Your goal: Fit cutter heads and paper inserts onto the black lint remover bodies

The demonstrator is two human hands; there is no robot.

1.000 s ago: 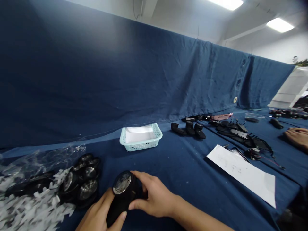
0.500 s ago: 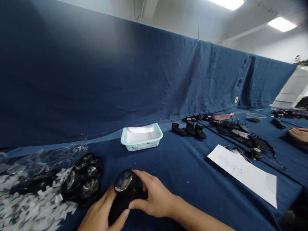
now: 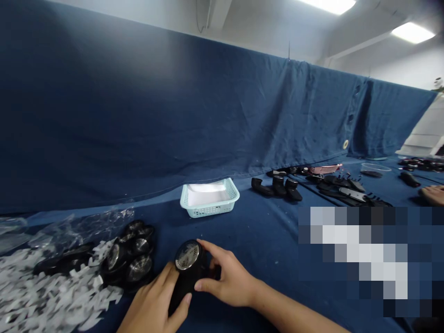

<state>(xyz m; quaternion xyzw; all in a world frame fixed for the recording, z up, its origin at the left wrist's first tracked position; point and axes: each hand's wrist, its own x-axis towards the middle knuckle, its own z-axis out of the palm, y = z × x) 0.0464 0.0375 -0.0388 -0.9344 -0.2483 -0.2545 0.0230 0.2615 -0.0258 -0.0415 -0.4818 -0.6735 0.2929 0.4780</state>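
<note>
- A black device (image 3: 188,274) with a perforated metal top was at the near middle, tilted, over blue cloth (image 3: 263,259).
- The left hand (image 3: 154,300) and right hand (image 3: 231,277) both clamped it, one from each side.
- To the left lay black round parts (image 3: 139,268), beside white pieces (image 3: 41,293) and clear plastic (image 3: 86,231).
- Farther away, a pale blue basket (image 3: 212,209) held white paper (image 3: 208,194).
- Right of it were three black parts (image 3: 278,186); far right, a pink basket (image 3: 324,169).
</note>
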